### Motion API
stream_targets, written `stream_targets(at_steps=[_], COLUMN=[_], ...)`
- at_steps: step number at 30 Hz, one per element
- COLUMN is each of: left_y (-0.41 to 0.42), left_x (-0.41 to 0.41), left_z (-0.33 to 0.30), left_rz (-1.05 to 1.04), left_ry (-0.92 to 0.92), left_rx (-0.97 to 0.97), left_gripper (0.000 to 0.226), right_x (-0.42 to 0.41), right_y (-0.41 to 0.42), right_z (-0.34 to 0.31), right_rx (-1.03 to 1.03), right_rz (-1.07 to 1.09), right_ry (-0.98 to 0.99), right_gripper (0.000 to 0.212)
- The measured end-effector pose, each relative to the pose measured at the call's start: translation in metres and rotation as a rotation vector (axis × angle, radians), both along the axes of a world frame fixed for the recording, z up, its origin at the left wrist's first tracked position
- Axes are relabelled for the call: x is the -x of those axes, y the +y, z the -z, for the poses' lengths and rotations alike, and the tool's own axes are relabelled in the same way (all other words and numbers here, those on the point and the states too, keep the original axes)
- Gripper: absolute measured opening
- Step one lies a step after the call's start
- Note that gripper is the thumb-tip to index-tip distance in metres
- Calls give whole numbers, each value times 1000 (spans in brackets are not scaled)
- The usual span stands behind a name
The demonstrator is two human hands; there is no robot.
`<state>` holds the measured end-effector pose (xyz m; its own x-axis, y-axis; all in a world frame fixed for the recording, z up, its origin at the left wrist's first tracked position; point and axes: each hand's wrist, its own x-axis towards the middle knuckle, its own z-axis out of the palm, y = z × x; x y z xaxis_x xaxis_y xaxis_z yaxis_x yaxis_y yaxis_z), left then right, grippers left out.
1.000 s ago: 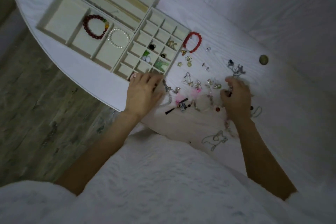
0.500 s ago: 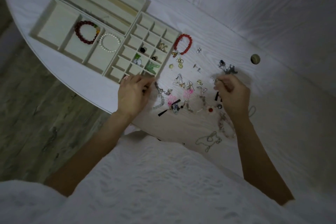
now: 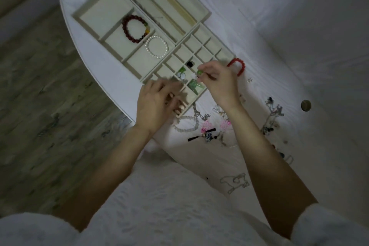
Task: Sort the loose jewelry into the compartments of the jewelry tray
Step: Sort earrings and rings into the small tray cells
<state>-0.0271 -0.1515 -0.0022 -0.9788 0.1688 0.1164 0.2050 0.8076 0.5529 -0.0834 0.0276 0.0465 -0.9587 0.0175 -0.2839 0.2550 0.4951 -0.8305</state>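
The white counter (image 3: 259, 26) carries everything, and the jewelry tray (image 3: 103, 9) lies on it near the curved edge that is closest to the floor side. The tray has wide compartments, where a dark red bead bracelet (image 3: 135, 28) and a white pearl bracelet (image 3: 157, 49) already lie, and a grid of small compartments toward the person. The loose jewelry (image 3: 207, 128) is spread on the counter just beside the near corner of the tray: chains, pink pieces, a pale bead strand; a red bracelet (image 3: 237, 66) lies against the grid's side. The left hand (image 3: 157, 104) rests on the near corner of the grid with its fingers curled over the rim; it seems to steady the tray, but I cannot tell if it grips anything. The right hand (image 3: 218, 82) hovers over the small compartments and pinches a small green piece (image 3: 199, 72) between thumb and fingertips. Some small green pieces (image 3: 194, 86) already lie in a compartment just below. I judge that the step in hand is the placing of this green piece. The next move calls for a small lowering into the matching compartment and a clean release, without touching the neighbour cells.
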Motion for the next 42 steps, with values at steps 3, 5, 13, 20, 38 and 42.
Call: stream_targets(at_steps=[3, 5, 13, 20, 38, 42], left_y=[-18, -26, -26, -9, 11, 11], left_x=[7, 13, 18, 26, 40, 40], left_z=[2, 5, 8, 7, 7, 6], left_rz=[-166, -205, -160, -80, 71, 72], left_ry=[-3, -27, -10, -8, -3, -29], left_rx=[4, 15, -20, -22, 96, 124], left_gripper=[33, 33, 34, 25, 20, 21], right_x=[11, 15, 19, 9, 10, 20], right_y=[-9, -13, -7, -4, -21, -33], right_z=[7, 8, 19, 23, 27, 26], right_rx=[-75, -116, -422, -531, -687, -775], right_rz=[-100, -158, -424, -302, -305, -384], right_ry=[3, 42, 269, 347, 232, 339], right_gripper=[14, 10, 23, 12, 19, 12])
